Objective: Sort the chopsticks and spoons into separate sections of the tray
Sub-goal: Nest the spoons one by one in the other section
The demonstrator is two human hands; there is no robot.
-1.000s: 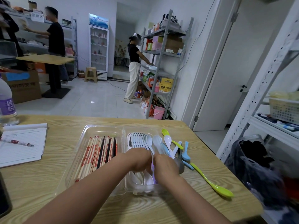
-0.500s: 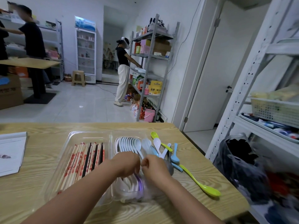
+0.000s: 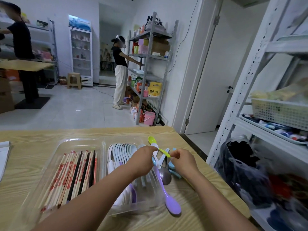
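Observation:
A clear two-section tray (image 3: 78,141) lies on the wooden table (image 3: 30,147). Its left section holds several chopsticks (image 3: 75,174), and a row of white spoons (image 3: 121,150) fills the right one. Loose spoons lie by the tray's right rim: a purple spoon (image 3: 171,204) across the rim, a grey spoon (image 3: 165,175), and blue spoons (image 3: 173,165). My left hand (image 3: 141,160) pinches a white spoon (image 3: 155,153) among them. My right hand (image 3: 182,161) pinches the handle end of a green spoon (image 3: 152,140), whose bowl points away from me.
A notepad (image 3: 3,157) lies at the table's left edge. To the right, close to the table's edge, stand a white shelf unit (image 3: 246,84) and a dark plastic bag (image 3: 243,165). Two people work at shelves far across the room.
Both hands have moved from the near part of the spoon section to the loose spoons by the tray's right rim. The purple spoon now lies across the rim. The view has turned right.

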